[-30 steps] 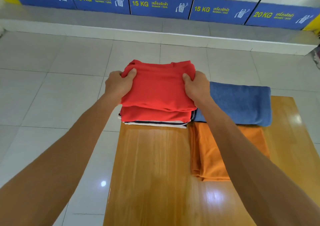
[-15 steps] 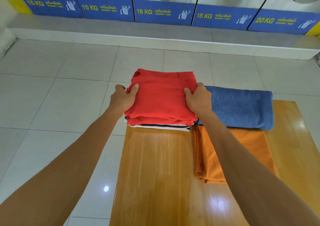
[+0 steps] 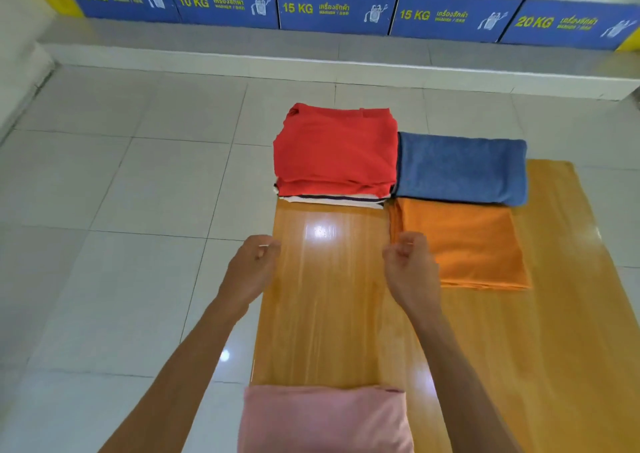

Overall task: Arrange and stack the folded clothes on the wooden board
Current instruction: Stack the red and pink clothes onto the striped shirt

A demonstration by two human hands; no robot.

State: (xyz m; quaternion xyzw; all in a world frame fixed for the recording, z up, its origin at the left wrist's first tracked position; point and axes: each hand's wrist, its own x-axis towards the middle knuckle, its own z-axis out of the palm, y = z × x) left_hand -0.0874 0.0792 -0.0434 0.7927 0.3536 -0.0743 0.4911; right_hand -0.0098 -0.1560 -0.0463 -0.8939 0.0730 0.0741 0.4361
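At the frame's centre the left hand (image 3: 254,262) and right hand (image 3: 408,265) hover loosely curled, gripping nothing, while the red stack (image 3: 336,151), blue towel (image 3: 462,168) and orange cloth (image 3: 464,244) lie arranged on the wooden board (image 3: 329,296), the pink garment (image 3: 325,418) seemingly left.

Looked like glossy varnished wood on the board (image 3: 325,296) with glare spots, shiny smooth tile on the floor (image 3: 121,182), soft matt cloth for the red stack (image 3: 336,151) and orange piece (image 3: 464,244), nubbly terry on the blue towel (image 3: 460,168), smooth matt fabric on the pink bundle (image 3: 325,421).
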